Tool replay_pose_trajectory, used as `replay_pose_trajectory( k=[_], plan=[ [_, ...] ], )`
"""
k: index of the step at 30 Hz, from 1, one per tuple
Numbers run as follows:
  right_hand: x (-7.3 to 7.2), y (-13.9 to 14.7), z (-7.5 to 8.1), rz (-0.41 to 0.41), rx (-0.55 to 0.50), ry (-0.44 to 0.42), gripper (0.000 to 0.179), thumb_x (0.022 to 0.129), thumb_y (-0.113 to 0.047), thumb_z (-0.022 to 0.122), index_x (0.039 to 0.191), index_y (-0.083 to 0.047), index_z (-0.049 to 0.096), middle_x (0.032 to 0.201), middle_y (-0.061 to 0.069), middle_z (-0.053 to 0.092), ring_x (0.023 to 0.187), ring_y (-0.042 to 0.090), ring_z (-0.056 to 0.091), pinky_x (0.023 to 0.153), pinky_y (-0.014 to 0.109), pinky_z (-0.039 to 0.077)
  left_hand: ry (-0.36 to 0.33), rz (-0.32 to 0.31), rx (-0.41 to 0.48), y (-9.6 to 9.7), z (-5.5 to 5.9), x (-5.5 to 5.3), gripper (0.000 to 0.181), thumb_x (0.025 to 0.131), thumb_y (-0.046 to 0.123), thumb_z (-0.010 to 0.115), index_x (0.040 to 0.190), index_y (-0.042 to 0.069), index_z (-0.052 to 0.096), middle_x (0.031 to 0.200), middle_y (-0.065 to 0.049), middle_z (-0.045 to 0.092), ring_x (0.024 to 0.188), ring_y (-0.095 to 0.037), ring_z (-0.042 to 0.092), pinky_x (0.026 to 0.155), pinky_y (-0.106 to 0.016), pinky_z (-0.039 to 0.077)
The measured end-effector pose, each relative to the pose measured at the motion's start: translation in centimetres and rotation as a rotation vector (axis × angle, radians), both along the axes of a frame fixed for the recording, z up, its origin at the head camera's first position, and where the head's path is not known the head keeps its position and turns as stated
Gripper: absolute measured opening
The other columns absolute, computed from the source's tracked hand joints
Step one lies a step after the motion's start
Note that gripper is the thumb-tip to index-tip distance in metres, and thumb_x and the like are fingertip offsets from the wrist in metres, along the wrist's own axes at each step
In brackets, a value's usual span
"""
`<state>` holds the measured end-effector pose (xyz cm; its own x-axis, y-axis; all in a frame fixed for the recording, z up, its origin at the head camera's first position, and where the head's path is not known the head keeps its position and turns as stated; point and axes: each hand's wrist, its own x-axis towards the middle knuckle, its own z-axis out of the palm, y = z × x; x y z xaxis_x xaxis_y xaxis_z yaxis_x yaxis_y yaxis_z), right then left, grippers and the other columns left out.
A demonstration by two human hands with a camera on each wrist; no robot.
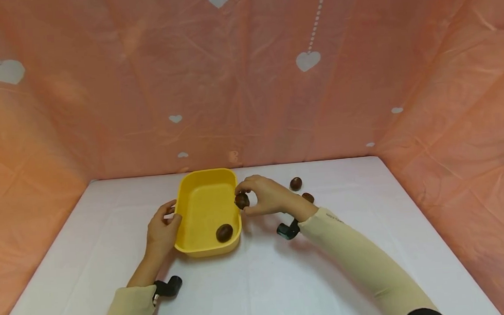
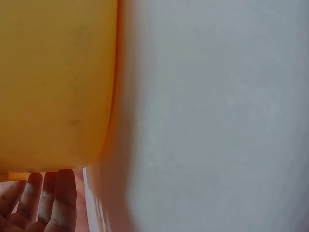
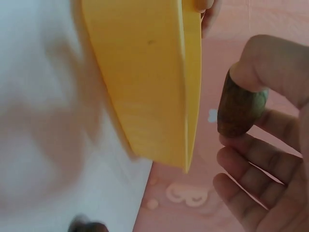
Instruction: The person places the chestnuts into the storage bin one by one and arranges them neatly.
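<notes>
Orange cloth (image 1: 28,158): rises along the left, back and right edges of the white table (image 1: 58,278), printed with pale hearts.
Left sleeve (image 1: 124,313): beige, ending short of the wrist, where a black camera (image 1: 170,286) sits.
Left hand (image 1: 160,232): holds the left side of the tray (image 1: 208,252), thumb at the rim, the other fingers against the outer wall, side by side with narrow gaps.
Tray: yellow, round-cornered, on the table between the hands, its long side running away from the person.
Nut in tray (image 1: 224,233): brown, lying towards the near right corner.
Held nut (image 1: 242,201): brown, raised off the table at the tray's right rim.
Right hand (image 1: 269,196): pinches the held nut between thumb and fingers; the outer fingers stand slightly spread, clear of it.
Right camera (image 1: 288,229): black, at the wrist.
Far nut (image 1: 296,183): on the table, beyond the right wrist.
Near nut (image 1: 308,197): just beside the far nut, partly hidden by the arm.
Right sleeve (image 1: 364,257): beige, reaching in from the lower right.
</notes>
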<state>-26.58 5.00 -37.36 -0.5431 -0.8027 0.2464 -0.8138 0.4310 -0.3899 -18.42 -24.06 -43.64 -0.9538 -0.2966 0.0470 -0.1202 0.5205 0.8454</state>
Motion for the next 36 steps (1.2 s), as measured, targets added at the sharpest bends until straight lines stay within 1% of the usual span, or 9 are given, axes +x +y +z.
replay_pose_trajectory(
  k=[3, 6, 9, 14, 18, 22, 30, 32, 36],
  plan=[
    [-0.3, -1.1, -0.1, 0.022, 0.019, -0.003, 0.029, 0.076, -0.02, 0.071, 0.104, -0.016, 0.066, 0.089, -0.006, 0.06, 0.092, 0.018, 0.055, 0.09, 0.029, 0.043, 0.003, -0.004, 0.003, -0.1, 0.0, 0.0, 0.045, 0.095, 0.018, 0.05, 0.14, 0.013, 0.049, 0.131, -0.016, 0.057, 0.099, -0.024, 0.059, 0.068, -0.012, 0.044],
    [-0.6, -2.0, -0.1, 0.028, 0.057, -0.008, 0.034, 0.076, -0.02, 0.071, 0.109, -0.013, 0.066, 0.098, -0.002, 0.063, 0.097, 0.019, 0.055, 0.094, 0.031, 0.044, 0.005, -0.01, 0.005, -0.2, 0.0, -0.1, 0.045, 0.095, 0.018, 0.05, 0.14, 0.013, 0.049, 0.13, -0.016, 0.057, 0.099, -0.025, 0.059, 0.068, -0.012, 0.044],
    [-1.0, -2.9, -0.1, 0.029, 0.101, -0.006, 0.038, 0.077, -0.021, 0.072, 0.113, -0.012, 0.065, 0.106, 0.0, 0.064, 0.101, 0.017, 0.054, 0.096, 0.032, 0.044, 0.007, -0.012, 0.004, -0.2, 0.0, -0.1, 0.045, 0.095, 0.017, 0.05, 0.139, 0.012, 0.049, 0.129, -0.016, 0.058, 0.094, -0.02, 0.059, 0.067, -0.012, 0.045],
    [-1.7, -4.1, -0.2, 0.05, 0.151, -0.021, 0.039, 0.079, -0.021, 0.072, 0.116, -0.013, 0.065, 0.111, 0.001, 0.065, 0.104, 0.018, 0.055, 0.098, 0.03, 0.044, 0.008, -0.012, 0.006, -0.2, -0.1, -0.2, 0.045, 0.094, 0.017, 0.05, 0.139, 0.012, 0.05, 0.128, -0.016, 0.058, 0.088, -0.012, 0.057, 0.067, -0.013, 0.045],
    [-2.0, -4.7, -0.6, 0.07, 0.191, -0.066, 0.038, 0.081, -0.021, 0.071, 0.117, -0.011, 0.065, 0.112, 0.003, 0.064, 0.105, 0.022, 0.058, 0.097, 0.029, 0.045, 0.006, -0.011, 0.014, -0.2, -0.2, -0.2, 0.045, 0.094, 0.017, 0.05, 0.139, 0.012, 0.05, 0.128, -0.016, 0.058, 0.089, -0.012, 0.057, 0.067, -0.013, 0.045],
    [-2.0, -5.2, -1.2, 0.066, 0.239, -0.077, 0.038, 0.081, -0.022, 0.071, 0.117, -0.012, 0.065, 0.112, 0.003, 0.064, 0.104, 0.023, 0.058, 0.096, 0.03, 0.045, 0.003, -0.01, 0.016, -0.1, -0.2, -0.1, 0.045, 0.094, 0.017, 0.051, 0.139, 0.012, 0.05, 0.129, -0.016, 0.058, 0.092, -0.016, 0.058, 0.067, -0.012, 0.045],
    [-1.9, -6.3, -2.2, 0.021, 0.345, 0.0, 0.035, 0.079, -0.028, 0.074, 0.112, -0.018, 0.068, 0.102, -0.004, 0.066, 0.088, 0.011, 0.054, 0.087, 0.027, 0.044, 0.002, -0.009, 0.019, -0.1, -0.1, 0.1, 0.045, 0.094, 0.017, 0.05, 0.139, 0.012, 0.049, 0.129, -0.017, 0.057, 0.098, -0.023, 0.06, 0.068, -0.012, 0.045],
    [-1.8, -6.6, -2.4, 0.008, 0.368, 0.013, 0.034, 0.079, -0.029, 0.074, 0.111, -0.02, 0.068, 0.1, -0.006, 0.067, 0.087, 0.011, 0.055, 0.089, 0.029, 0.042, -0.002, -0.011, 0.018, -0.1, -0.1, 0.1, 0.046, 0.095, 0.018, 0.05, 0.14, 0.012, 0.049, 0.13, -0.017, 0.057, 0.101, -0.027, 0.06, 0.068, -0.013, 0.045],
    [-1.6, -6.8, -2.6, -0.006, 0.403, 0.023, 0.035, 0.078, -0.031, 0.075, 0.111, -0.022, 0.069, 0.1, -0.008, 0.068, 0.089, 0.01, 0.055, 0.094, 0.033, 0.037, -0.009, -0.011, 0.019, -0.1, -0.3, 0.2, 0.046, 0.095, 0.019, 0.049, 0.14, 0.012, 0.048, 0.131, -0.017, 0.057, 0.102, -0.027, 0.06, 0.068, -0.013, 0.045]
  ],
)
